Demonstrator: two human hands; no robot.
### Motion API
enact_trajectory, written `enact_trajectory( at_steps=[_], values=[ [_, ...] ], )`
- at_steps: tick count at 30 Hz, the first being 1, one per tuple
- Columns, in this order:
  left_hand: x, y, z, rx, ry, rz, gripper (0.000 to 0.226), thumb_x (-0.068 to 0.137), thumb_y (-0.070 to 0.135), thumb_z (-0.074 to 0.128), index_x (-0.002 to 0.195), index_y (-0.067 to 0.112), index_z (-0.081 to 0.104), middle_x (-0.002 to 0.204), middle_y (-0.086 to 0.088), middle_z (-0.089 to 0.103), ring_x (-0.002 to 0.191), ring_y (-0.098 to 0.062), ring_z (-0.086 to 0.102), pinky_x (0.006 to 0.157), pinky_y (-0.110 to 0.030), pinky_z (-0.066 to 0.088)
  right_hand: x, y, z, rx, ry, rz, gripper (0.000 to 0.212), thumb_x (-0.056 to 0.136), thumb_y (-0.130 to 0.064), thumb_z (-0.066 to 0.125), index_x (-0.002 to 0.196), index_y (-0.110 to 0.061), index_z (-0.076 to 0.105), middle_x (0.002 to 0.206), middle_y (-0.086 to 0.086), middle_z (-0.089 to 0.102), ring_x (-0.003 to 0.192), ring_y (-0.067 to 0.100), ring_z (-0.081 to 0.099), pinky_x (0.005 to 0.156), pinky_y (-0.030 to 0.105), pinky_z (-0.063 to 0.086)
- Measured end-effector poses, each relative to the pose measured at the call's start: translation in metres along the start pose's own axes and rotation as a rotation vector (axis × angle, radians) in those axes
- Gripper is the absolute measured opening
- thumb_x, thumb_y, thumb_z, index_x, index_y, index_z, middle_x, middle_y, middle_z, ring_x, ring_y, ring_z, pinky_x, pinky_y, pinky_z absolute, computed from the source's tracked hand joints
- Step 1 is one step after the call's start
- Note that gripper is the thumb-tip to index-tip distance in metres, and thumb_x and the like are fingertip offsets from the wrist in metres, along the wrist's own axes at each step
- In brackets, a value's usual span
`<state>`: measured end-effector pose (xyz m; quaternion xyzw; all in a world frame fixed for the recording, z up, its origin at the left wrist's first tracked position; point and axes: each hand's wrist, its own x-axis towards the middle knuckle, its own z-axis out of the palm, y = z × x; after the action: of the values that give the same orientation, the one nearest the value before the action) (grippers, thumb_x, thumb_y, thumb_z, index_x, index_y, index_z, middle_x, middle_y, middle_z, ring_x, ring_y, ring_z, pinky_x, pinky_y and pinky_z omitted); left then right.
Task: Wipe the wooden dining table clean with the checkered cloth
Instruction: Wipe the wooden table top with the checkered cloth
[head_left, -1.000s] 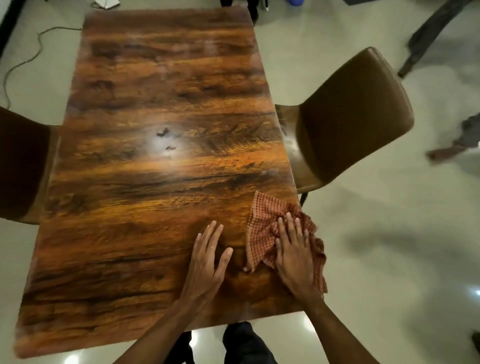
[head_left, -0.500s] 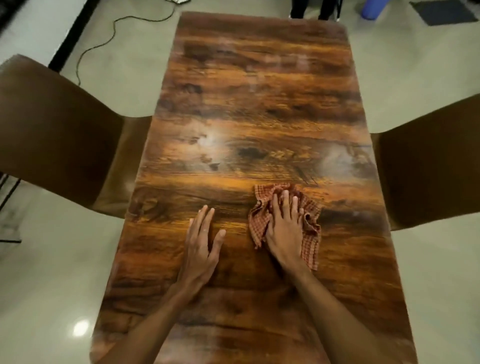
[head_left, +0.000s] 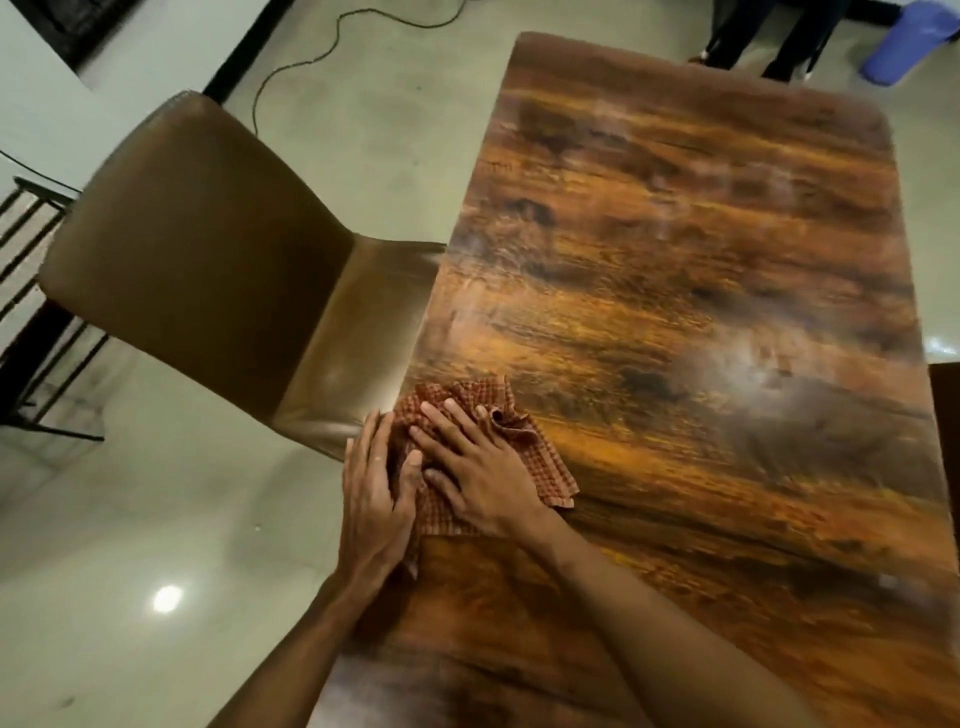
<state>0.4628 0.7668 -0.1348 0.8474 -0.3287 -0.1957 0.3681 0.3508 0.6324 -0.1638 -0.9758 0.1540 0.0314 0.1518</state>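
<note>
The long wooden dining table (head_left: 701, 322) runs away from me with a glossy dark-grained top. A crumpled red-and-white checkered cloth (head_left: 524, 441) lies at the table's left edge, close to me. My right hand (head_left: 478, 467) presses flat on the cloth with straight, spread fingers. My left hand (head_left: 374, 493) lies flat at the table's left edge, its thumb side against the cloth's left part. Most of the cloth is hidden under the two hands.
A brown padded chair (head_left: 208, 270) stands pushed against the table's left side, right by my hands. A black cable (head_left: 311, 57) snakes over the pale floor beyond it. A black metal rack (head_left: 31, 291) is at far left, a blue bin (head_left: 914, 36) at far right.
My right hand has swept the cloth from the table's right edge across to its left edge. My left hand has moved left with it and now touches the cloth.
</note>
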Motion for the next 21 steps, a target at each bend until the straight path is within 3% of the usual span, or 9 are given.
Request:
enact_trajectory(
  at_steps=[4,8,12,17,21],
  values=[
    [0.035,-0.003,-0.005,-0.022,0.01,-0.009,0.065,0.1,0.058,0.031,0.158,0.03,0.025,0.167,0.01,0.017,0.154,-0.004,0.008,0.126,-0.033,0.002,0.071,0.028,-0.023,0.048,0.077,0.303,0.057,0.111,-0.045,0.028,0.165,-0.029,0.021,0.175,-0.002,0.009,0.162,0.022,0.0,0.13,0.051,0.005],
    [0.073,0.008,0.0,-0.026,0.023,0.044,0.062,0.102,0.052,0.033,0.158,0.026,0.026,0.167,0.009,0.017,0.154,-0.002,0.009,0.126,-0.032,0.0,0.109,0.053,-0.037,-0.002,0.048,0.221,0.059,0.111,-0.047,0.025,0.166,-0.028,0.016,0.175,-0.002,0.006,0.162,0.022,0.0,0.13,0.05,-0.001],
    [0.098,0.023,0.008,-0.013,0.004,0.099,0.061,0.102,0.048,0.033,0.158,0.025,0.025,0.168,0.008,0.016,0.153,0.001,0.006,0.126,-0.029,-0.002,0.143,0.085,-0.057,0.103,0.076,0.39,0.058,0.112,-0.044,0.024,0.166,-0.026,0.014,0.175,0.0,0.001,0.161,0.023,-0.005,0.13,0.05,-0.005],
    [0.112,0.038,0.021,-0.011,-0.006,0.153,0.06,0.104,0.045,0.034,0.158,0.021,0.025,0.168,0.004,0.018,0.154,-0.006,0.011,0.127,-0.033,-0.001,0.128,0.107,-0.061,0.082,0.114,0.367,0.057,0.112,-0.043,0.025,0.166,-0.025,0.019,0.175,0.0,0.008,0.161,0.022,0.001,0.131,0.048,-0.002],
    [0.108,0.046,0.033,-0.017,-0.034,0.182,0.059,0.104,0.048,0.034,0.158,0.025,0.024,0.168,0.006,0.017,0.154,-0.003,0.01,0.127,-0.038,0.001,0.09,0.162,-0.073,0.097,0.202,0.666,0.057,0.112,-0.041,0.023,0.166,-0.024,0.017,0.175,-0.001,0.008,0.161,0.022,0.003,0.13,0.049,0.002]
  ],
)
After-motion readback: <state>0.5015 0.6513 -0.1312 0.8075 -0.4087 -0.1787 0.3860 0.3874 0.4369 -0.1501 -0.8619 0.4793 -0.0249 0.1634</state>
